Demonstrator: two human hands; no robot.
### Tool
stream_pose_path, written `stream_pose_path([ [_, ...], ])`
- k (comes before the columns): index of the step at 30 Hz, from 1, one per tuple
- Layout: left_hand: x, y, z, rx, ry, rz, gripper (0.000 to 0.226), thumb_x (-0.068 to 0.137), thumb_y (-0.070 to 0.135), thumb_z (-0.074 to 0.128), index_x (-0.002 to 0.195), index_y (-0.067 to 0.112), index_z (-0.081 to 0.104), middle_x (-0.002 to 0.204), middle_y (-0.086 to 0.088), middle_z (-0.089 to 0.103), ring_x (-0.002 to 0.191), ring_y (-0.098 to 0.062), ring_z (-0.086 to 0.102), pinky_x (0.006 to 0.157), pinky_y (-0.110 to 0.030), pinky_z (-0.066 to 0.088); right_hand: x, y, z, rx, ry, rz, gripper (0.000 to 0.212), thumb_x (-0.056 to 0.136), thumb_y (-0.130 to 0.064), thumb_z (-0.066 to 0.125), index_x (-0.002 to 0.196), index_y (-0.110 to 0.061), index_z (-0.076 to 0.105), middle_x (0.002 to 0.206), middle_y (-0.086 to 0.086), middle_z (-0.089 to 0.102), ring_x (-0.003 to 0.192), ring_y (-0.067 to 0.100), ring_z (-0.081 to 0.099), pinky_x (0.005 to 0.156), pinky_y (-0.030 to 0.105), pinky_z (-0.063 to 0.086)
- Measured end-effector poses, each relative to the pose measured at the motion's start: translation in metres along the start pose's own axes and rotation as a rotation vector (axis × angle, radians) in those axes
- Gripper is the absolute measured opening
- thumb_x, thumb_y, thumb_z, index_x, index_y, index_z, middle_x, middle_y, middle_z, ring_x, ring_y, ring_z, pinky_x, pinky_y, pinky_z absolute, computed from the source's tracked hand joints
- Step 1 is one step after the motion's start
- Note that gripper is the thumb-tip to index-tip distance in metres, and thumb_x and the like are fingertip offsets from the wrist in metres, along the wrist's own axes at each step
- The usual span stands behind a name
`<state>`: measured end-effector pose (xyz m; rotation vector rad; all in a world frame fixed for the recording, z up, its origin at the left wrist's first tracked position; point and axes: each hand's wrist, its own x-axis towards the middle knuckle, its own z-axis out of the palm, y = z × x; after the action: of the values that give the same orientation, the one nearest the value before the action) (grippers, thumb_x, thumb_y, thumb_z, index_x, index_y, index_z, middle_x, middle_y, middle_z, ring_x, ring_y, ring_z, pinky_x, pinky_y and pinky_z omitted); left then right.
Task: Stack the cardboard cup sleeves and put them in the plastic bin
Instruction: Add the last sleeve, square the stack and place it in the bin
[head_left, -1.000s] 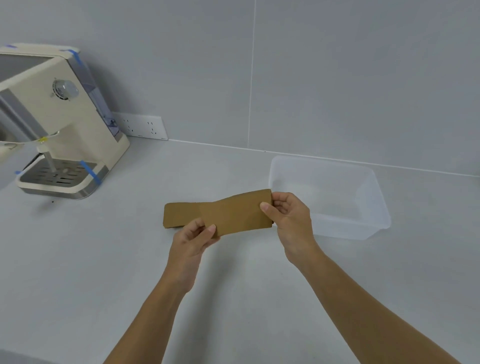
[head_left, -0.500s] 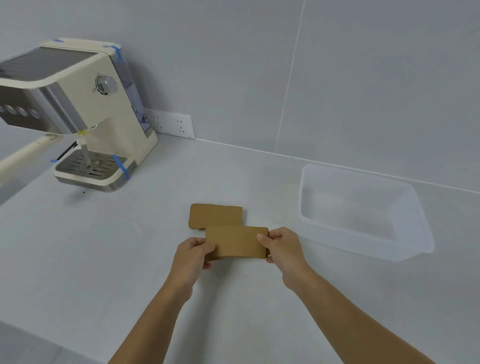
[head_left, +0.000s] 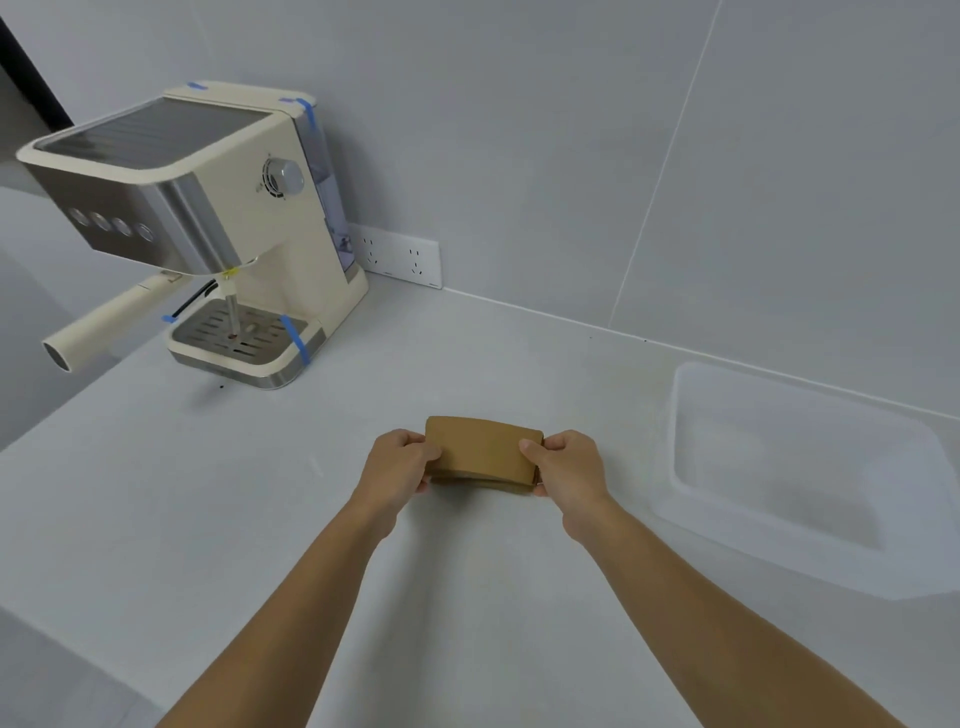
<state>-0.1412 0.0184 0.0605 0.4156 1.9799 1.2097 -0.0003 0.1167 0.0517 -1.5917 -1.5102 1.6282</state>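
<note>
Flat brown cardboard cup sleeves (head_left: 480, 452) lie one on top of another at the middle of the white counter, their edges nearly lined up. My left hand (head_left: 397, 465) pinches the left end of the stack. My right hand (head_left: 569, 465) pinches the right end, thumb on top. The clear plastic bin (head_left: 680, 467) stands to the right of the stack, nothing visible inside it.
A cream espresso machine (head_left: 218, 228) with blue tape strips stands at the back left, its handle (head_left: 104, 322) sticking out to the left. A wall socket strip (head_left: 397, 257) sits behind it. The grey tiled wall runs along the back.
The sleeve held in both hands has moved away from me onto the one that lay on the counter, so they now form one stack. The view has shifted left.
</note>
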Motion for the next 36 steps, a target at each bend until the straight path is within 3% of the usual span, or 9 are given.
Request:
stream_pose_path([
  [7, 0.013, -0.01, -0.002, 0.09, -0.076, -0.059, 0.019, 0.085, 0.01, 0.059, 0.102, 0.003, 0.056, 0.089, -0.008, 0.057, 0.069, -0.018, 0.054, 0.064, -0.027, 0.047, 0.007, 0.007, 0.002, -0.086, 0.014, -0.014, 0.019, 0.084, -0.022, 0.062, 0.085, -0.007, 0.05, 0.076, 0.0, 0.046, 0.066, 0.014, 0.042, 0.059, 0.026, 0.036],
  [10, 0.021, -0.008, -0.004, 0.136, -0.096, -0.081, 0.007, 0.084, 0.01, 0.06, 0.081, 0.007, 0.054, 0.08, -0.008, 0.054, 0.066, -0.019, 0.051, 0.064, -0.026, 0.044, 0.012, 0.01, 0.002, -0.088, 0.009, 0.026, 0.021, 0.084, -0.024, 0.063, 0.084, -0.009, 0.048, 0.074, -0.003, 0.042, 0.065, 0.012, 0.041, 0.056, 0.024, 0.035],
  [12, 0.027, -0.005, -0.006, 0.158, -0.114, -0.104, 0.016, 0.082, 0.013, 0.062, 0.074, 0.01, 0.049, 0.079, -0.009, 0.049, 0.07, -0.022, 0.046, 0.068, -0.029, 0.04, 0.016, 0.009, 0.002, -0.054, -0.023, 0.099, 0.031, 0.081, -0.032, 0.065, 0.073, -0.014, 0.041, 0.072, -0.002, 0.038, 0.062, 0.012, 0.037, 0.053, 0.024, 0.031],
  [14, 0.033, -0.001, -0.01, 0.133, -0.128, -0.142, 0.022, 0.079, 0.022, 0.068, 0.084, 0.005, 0.053, 0.086, -0.011, 0.05, 0.079, -0.025, 0.048, 0.077, -0.033, 0.041, 0.018, 0.005, 0.0, 0.008, -0.056, 0.174, 0.039, 0.076, -0.04, 0.07, 0.08, -0.01, 0.045, 0.083, 0.002, 0.045, 0.068, 0.014, 0.042, 0.057, 0.025, 0.034],
  [18, 0.04, 0.01, -0.014, 0.023, -0.223, -0.254, 0.028, 0.073, 0.029, 0.075, 0.093, 0.013, 0.064, 0.108, -0.008, 0.059, 0.103, -0.026, 0.058, 0.095, -0.037, 0.046, 0.02, -0.006, -0.007, 0.042, -0.125, 0.228, 0.073, 0.073, -0.037, 0.074, 0.127, 0.0, 0.041, 0.126, 0.009, 0.051, 0.116, 0.026, 0.05, 0.091, 0.034, 0.039],
  [21, 0.043, 0.015, -0.013, 0.033, -0.273, -0.286, 0.029, 0.071, 0.02, 0.078, 0.094, 0.011, 0.063, 0.106, -0.007, 0.062, 0.097, -0.023, 0.059, 0.094, -0.036, 0.047, 0.016, -0.015, -0.011, 0.012, -0.192, 0.245, 0.055, 0.076, -0.026, 0.073, 0.116, -0.001, 0.043, 0.116, 0.007, 0.053, 0.104, 0.023, 0.053, 0.075, 0.025, 0.039],
  [25, 0.048, 0.013, -0.011, 0.086, -0.296, -0.305, 0.059, 0.061, 0.003, 0.082, 0.114, -0.001, 0.056, 0.112, -0.012, 0.065, 0.102, -0.024, 0.061, 0.085, -0.034, 0.051, 0.014, -0.016, -0.01, 0.005, -0.243, 0.245, 0.041, 0.078, -0.015, 0.072, 0.102, -0.007, 0.039, 0.105, 0.006, 0.051, 0.082, 0.016, 0.053, 0.051, 0.02, 0.032],
  [32, 0.05, 0.007, -0.01, 0.116, -0.312, -0.264, 0.061, 0.052, -0.002, 0.083, 0.108, -0.007, 0.06, 0.113, -0.018, 0.065, 0.105, -0.03, 0.062, 0.09, -0.036, 0.052, 0.013, -0.013, -0.008, 0.026, -0.271, 0.248, 0.026, 0.071, -0.003, 0.075, 0.085, -0.005, 0.053, 0.091, 0.005, 0.059, 0.074, 0.013, 0.056, 0.05, 0.017, 0.039],
  [36, 0.037, 0.001, -0.01, 0.085, -0.367, -0.151, 0.05, 0.061, -0.017, 0.072, 0.108, -0.006, 0.061, 0.108, -0.018, 0.066, 0.101, -0.029, 0.063, 0.079, -0.028, 0.052, 0.012, -0.007, -0.015, 0.086, -0.34, 0.24, 0.041, 0.064, 0.008, 0.076, 0.104, 0.006, 0.064, 0.106, 0.014, 0.068, 0.092, 0.023, 0.065, 0.073, 0.022, 0.051],
])
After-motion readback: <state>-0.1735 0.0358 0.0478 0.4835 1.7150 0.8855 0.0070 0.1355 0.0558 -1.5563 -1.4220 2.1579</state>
